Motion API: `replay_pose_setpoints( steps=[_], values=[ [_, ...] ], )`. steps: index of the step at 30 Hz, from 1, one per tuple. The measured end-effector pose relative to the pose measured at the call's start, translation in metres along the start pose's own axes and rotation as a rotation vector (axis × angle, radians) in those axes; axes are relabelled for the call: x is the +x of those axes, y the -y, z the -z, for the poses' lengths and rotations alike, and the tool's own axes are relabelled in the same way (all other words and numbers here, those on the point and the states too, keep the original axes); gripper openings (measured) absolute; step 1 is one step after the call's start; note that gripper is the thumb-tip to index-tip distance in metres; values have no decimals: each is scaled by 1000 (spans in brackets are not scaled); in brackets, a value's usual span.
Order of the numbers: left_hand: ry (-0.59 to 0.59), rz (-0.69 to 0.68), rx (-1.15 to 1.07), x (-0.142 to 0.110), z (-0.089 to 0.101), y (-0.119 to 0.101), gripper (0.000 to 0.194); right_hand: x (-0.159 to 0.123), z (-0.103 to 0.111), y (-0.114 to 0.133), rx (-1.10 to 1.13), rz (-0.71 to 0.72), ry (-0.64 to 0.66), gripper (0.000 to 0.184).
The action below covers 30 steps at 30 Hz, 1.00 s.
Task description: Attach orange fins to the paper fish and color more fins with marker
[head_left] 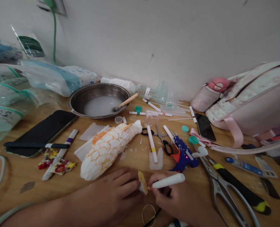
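Between the fingertips of my left hand (116,192) is a small piece (142,182), white and coloured orange along its edge. My right hand (171,197) grips a white marker (169,181) with an orange collar, its tip pointing left at the piece. Whether the tip touches it is hard to tell. Just beyond my left hand lies a white papered fish shape (110,146) with orange scales drawn on it. A marker with a yellow band (152,143) rests on a scrap of white paper past my hands.
Behind the fish stands a metal bowl (75,108) of cloudy liquid with a brush (128,101). A blue glue gun (183,154), large scissors (219,183) and a cutter (241,187) crowd the right. Phone (42,130) and plastic bottles (5,113) fill the left; a backpack (255,104) stands far right.
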<state>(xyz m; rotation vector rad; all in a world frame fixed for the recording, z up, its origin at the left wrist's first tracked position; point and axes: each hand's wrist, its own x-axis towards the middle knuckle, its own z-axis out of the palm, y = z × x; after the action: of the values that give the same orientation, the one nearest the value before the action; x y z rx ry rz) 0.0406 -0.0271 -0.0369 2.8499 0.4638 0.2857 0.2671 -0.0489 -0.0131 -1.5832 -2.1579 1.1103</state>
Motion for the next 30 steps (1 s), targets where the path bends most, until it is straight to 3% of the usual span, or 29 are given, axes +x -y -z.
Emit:
replay_pose_setpoints(
  steps=[11,17,30],
  values=[
    [-4,1,-2,1,1,0,24,1,-3,-2,34,35,-52,20],
    [4,5,-15,2,2,0,30,2,-1,-1,-14,13,-18,19],
    [14,-1,-3,1,2,1,23,-1,-2,-1,-15,12,-7,19]
  ],
)
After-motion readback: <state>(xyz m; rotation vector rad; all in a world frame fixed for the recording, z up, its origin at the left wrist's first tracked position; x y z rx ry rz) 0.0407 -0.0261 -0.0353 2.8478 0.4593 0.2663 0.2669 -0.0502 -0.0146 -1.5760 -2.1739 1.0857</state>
